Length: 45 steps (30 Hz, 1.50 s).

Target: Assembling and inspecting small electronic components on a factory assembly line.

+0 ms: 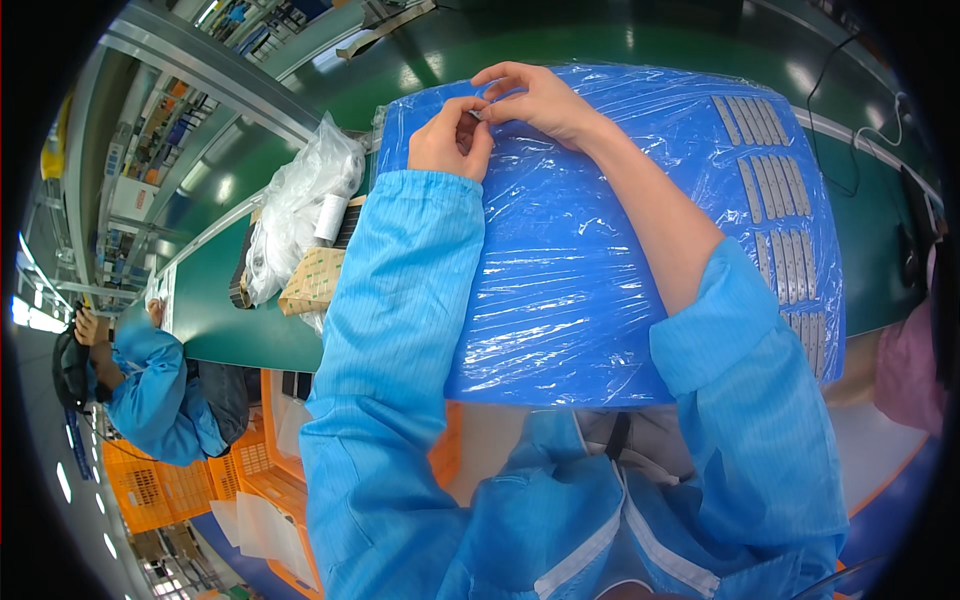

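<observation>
My left hand (446, 140) and my right hand (540, 104) meet over the far left part of a blue board (560, 270) wrapped in clear film. Both are closed, their fingertips pinched together around something small and pale that I cannot make out. Along the board's right side lie several rows of narrow grey metal strips (774, 187) with small holes, set side by side. My right forearm partly covers the film between the hands and the strips.
Left of the board, a crumpled clear plastic bag (300, 215) lies by a tan patterned sheet (313, 281) on the green table (230, 325). Orange crates (160, 485) stand below. A co-worker in a blue sleeve (160, 390) is at the left, and a pink sleeve (910, 365) shows at the right. A cable (822, 130) trails at the far right.
</observation>
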Motion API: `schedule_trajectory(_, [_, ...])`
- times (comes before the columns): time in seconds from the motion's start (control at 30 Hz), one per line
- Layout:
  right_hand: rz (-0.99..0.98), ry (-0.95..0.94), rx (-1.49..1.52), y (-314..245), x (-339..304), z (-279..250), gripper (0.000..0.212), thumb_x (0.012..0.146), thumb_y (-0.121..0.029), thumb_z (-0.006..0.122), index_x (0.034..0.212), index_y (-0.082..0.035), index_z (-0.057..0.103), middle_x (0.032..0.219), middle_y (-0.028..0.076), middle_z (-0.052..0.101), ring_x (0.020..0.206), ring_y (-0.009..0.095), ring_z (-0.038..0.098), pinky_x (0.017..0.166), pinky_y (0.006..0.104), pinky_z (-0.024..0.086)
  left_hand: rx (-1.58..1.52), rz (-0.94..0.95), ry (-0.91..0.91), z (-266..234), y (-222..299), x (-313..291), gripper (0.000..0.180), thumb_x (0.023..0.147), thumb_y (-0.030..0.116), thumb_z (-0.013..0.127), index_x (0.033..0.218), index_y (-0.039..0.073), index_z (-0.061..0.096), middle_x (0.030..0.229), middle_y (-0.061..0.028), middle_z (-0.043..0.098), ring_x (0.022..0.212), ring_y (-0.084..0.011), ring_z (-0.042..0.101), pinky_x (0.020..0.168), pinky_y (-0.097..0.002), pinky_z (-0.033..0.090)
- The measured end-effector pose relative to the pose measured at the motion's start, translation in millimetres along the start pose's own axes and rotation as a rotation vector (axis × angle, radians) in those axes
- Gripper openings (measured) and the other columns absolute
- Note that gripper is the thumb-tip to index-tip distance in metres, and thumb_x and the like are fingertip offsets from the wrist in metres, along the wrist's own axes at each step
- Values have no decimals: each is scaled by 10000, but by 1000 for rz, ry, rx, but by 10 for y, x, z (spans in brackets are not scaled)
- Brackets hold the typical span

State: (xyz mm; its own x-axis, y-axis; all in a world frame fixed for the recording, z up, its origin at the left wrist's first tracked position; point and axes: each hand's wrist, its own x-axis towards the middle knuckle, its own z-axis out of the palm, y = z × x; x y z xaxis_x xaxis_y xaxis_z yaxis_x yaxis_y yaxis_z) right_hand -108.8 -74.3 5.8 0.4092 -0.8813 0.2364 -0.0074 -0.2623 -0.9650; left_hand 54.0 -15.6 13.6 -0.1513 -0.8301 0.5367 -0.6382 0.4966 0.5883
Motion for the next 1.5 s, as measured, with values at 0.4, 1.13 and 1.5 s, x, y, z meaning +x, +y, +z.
schedule_trajectory(0.4, [3,27,-4,-16,-5,33,465,757,-112,699,1205,-43,597,1094,132,584,978,207,622,914,332,493,34,24,38,7,-82,-4,165,838,44,648,1002,64,638,787,-78,691,661,-150,659,638,-275,524])
schedule_trajectory(1.13, [73,346,429,-19,15,7,322,860,12,568,1164,107,526,1085,195,561,948,284,661,818,335,573,86,-76,129,-12,-60,18,131,822,39,624,953,32,619,873,-126,684,691,-232,666,654,-344,531])
schedule_trajectory(1.5, [82,320,442,-52,7,26,335,820,40,542,1140,135,515,1020,242,601,886,315,690,754,334,587,58,-40,133,-10,-38,13,142,822,37,631,962,29,618,864,-120,685,666,-219,664,633,-336,532])
